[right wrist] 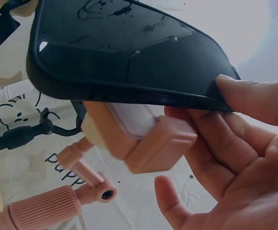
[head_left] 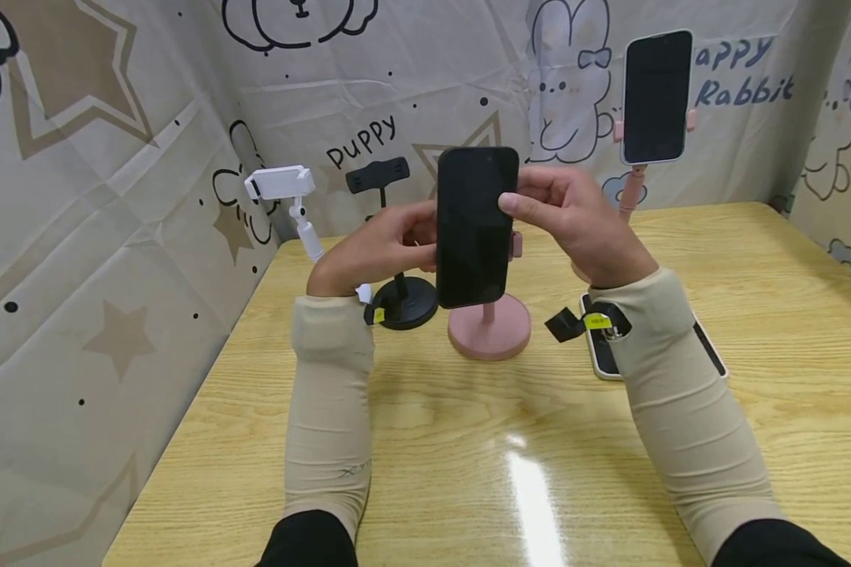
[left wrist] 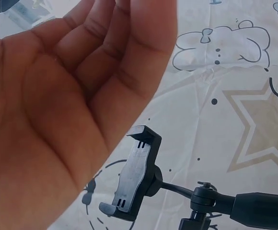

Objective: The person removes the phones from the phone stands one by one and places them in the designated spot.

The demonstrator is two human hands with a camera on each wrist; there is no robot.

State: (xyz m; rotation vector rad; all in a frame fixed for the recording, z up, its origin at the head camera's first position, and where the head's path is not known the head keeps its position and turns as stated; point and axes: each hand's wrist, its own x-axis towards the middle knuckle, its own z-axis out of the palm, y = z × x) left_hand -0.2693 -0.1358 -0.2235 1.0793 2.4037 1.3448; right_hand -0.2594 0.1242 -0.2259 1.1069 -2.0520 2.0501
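My right hand pinches a black smartphone near its upper right edge, thumb on the screen and fingers behind. The phone stands upright in front of the clamp of a pink phone stand. In the right wrist view, one clamp jaw juts out past the phone's edge. My left hand is at the phone's left edge, fingers bent and their tips hidden behind the phone. Whether it grips the phone or the clamp cannot be told. The left wrist view shows only its palm and bent fingers.
Behind my left hand stand a black phone stand and a white phone stand. At the back right, another pink stand holds a white-edged phone. A phone lies on the wooden table, partly under my right forearm.
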